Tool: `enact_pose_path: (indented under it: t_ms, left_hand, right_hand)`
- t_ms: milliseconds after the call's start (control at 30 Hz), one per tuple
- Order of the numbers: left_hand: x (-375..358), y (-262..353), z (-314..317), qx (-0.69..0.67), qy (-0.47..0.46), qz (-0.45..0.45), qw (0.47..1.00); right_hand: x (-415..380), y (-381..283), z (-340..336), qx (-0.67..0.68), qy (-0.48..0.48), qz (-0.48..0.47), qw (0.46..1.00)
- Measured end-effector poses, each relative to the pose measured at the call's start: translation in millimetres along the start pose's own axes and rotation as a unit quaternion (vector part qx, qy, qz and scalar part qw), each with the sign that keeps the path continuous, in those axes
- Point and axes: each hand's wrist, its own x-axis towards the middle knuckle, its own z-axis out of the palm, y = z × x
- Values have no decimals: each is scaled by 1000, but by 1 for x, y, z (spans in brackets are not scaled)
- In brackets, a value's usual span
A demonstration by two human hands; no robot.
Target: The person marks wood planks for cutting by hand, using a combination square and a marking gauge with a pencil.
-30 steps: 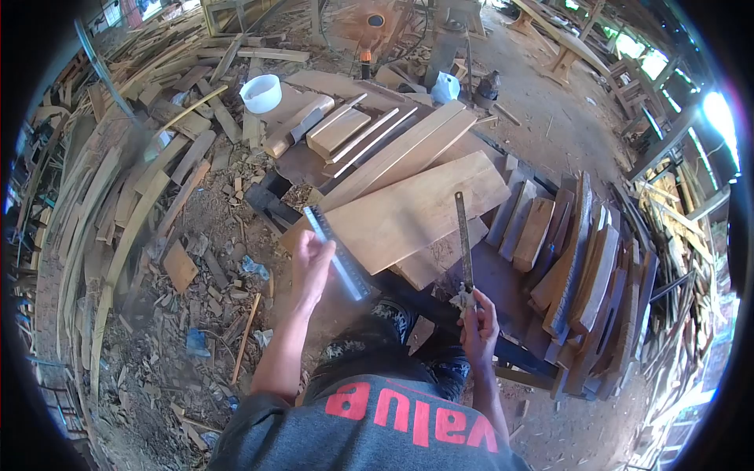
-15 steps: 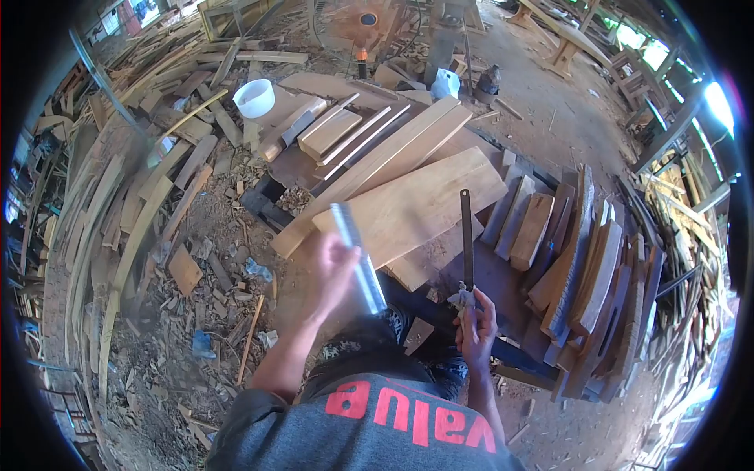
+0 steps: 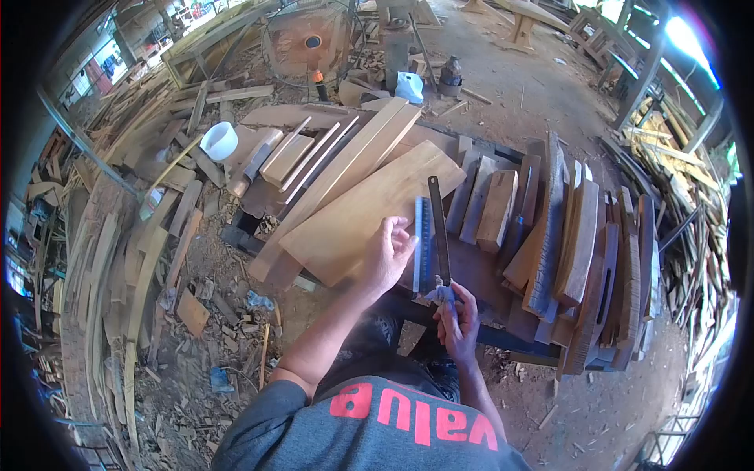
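Note:
My left hand [image 3: 390, 253] pinches a flat bluish metal strip with marks along it, like a ruler [image 3: 423, 243], held upright. Close beside it on the right is a long dark blade [image 3: 438, 228] with a hole at its top end. My right hand [image 3: 458, 318] grips that blade at its lower end, where a pale rag [image 3: 444, 295] is wrapped round it. Under and beyond the hands lies a wide light board [image 3: 369, 212] on the low work table.
Long planks [image 3: 345, 165] and thin strips lie behind the board. Several curved wood pieces [image 3: 577, 243] stand in a row at the right. A white bowl [image 3: 219, 141] is at the back left. Scrap wood covers the ground at left.
My left hand has brought the metal strip right, beside the dark blade, and turned it more upright. The view has shifted, and my right hand still holds the blade.

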Motion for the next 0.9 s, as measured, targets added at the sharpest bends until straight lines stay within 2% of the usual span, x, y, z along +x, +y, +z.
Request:
enact_pose_path:
  t_ms: [33,100,167,200,233,300,367,500,567,633,667,700,800,900]
  left_hand:
    - [-2,6,-3,28,33,83,996]
    - [-8,10,-20,39,16,45,998]
    - [-14,5,-44,200,63,168,963]
    - [-21,-4,-58,276,44,139,950]
    - [-28,-13,-75,295,47,122,947]
    - [-43,-25,-108,419,106,59,900]
    - [-55,-70,-147,474,186,-5,861]
    - [-84,-68,-199,324,283,-128,894]
    - [-82,-67,-201,325,302,-125,887]
    - [-72,-73,-200,155,279,-52,946]
    - [-68,-74,-192,114,284,-74,949]
    - [-63,-63,-185,163,268,-70,947]
    - [-41,-69,-173,135,259,-56,955]
    - [-29,-68,-173,206,249,-100,941]
  right_hand:
    - [0,0,0,3,-1,2,1000]
    - [0,1,0,-3,2,-5,1000]
    - [0,3,0,-3,-4,-9,1000]
    - [0,2,0,-15,-4,-14,1000]
    - [0,2,0,-27,-2,-18,999]
    - [1,1,0,-30,-3,-11,999]
    - [1,1,0,-38,-3,-4,999]
    - [2,1,2,-34,0,0,999]
    - [2,0,3,-36,1,2,999]
    - [2,-1,5,-41,2,4,999]
    - [2,-2,5,-47,5,10,999]
    - [2,-2,5,-53,8,15,998]
    - [3,-5,6,-55,12,16,998]
    - [2,-3,9,-61,22,5,998]
